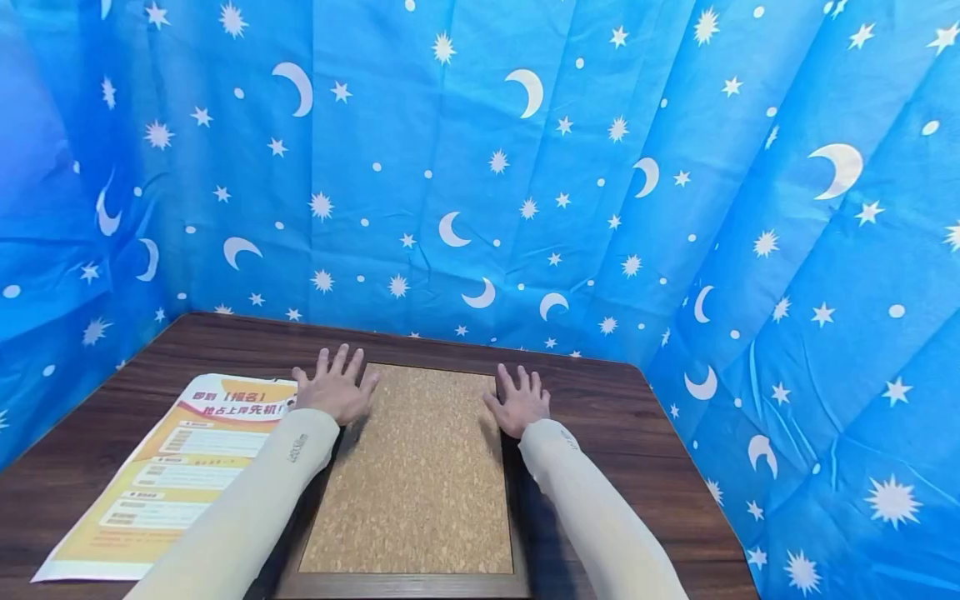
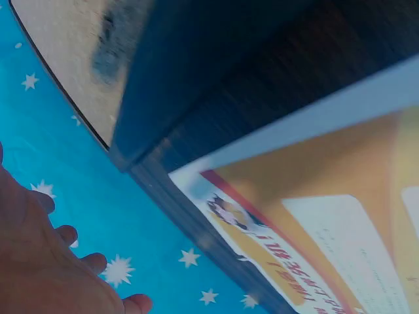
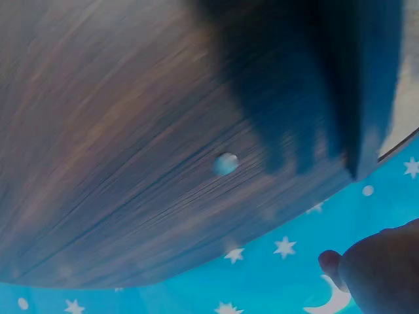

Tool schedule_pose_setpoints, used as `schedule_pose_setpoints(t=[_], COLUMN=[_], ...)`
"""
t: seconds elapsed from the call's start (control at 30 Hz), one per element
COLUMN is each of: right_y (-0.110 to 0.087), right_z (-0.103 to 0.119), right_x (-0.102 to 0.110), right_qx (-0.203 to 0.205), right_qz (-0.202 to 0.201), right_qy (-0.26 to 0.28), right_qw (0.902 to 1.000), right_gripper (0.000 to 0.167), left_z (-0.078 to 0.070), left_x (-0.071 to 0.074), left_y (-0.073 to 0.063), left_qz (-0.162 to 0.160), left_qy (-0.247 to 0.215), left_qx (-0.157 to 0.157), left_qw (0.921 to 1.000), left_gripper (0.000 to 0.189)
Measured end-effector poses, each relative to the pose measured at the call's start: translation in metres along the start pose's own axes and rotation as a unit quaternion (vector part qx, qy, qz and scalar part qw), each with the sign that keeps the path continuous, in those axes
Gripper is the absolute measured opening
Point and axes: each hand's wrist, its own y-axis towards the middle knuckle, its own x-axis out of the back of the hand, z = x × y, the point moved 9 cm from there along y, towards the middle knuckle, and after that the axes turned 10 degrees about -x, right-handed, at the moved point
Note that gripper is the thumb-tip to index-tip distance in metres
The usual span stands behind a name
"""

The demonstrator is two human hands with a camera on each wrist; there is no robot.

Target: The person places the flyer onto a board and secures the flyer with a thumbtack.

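A cork board [image 1: 420,467] in a dark frame lies on the table between the two hands. At its upper left edge is my left hand [image 1: 339,392], palm down with its fingers spread and holding nothing. Across the board, my right hand [image 1: 520,404] is beside the upper right edge, its fingers also spread and nothing in its grasp. Both cast shadows on the cork; whether either one touches the frame, I cannot tell. The left wrist view has part of the left hand [image 2: 46,255] in its lower left corner. Only a bit of the right hand [image 3: 380,271] appears in the right wrist view.
An orange and white printed sheet [image 1: 187,450] lies left of the board, partly under the left sleeve. The dark wood-grain table [image 1: 622,467] extends to both sides. A blue curtain [image 1: 390,150] with moons and stars hangs behind the table and along its sides.
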Motion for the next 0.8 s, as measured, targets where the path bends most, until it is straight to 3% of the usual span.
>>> schedule_pose_setpoints(t=[0.2, 0.43, 0.8], right_y=[-0.002, -0.009, -0.017], right_z=[-0.031, -0.051, -0.078], right_x=[0.005, 0.010, 0.008], right_qx=[-0.003, 0.046, 0.053], right_qz=[0.006, 0.020, 0.036], right_qy=[-0.004, 0.042, 0.050], right_qw=[1.0000, 0.9979, 0.9967], right_gripper=[0.068, 0.057, 0.052], left_z=[0.023, 0.072, 0.164], left_x=[0.009, 0.025, 0.037], left_y=[-0.006, -0.027, -0.067], left_qz=[-0.002, 0.001, -0.032], left_qy=[0.003, -0.005, 0.012], left_qx=[-0.005, 0.009, 0.110], left_qw=[1.0000, 1.0000, 0.9933], left_gripper=[0.073, 0.082, 0.084])
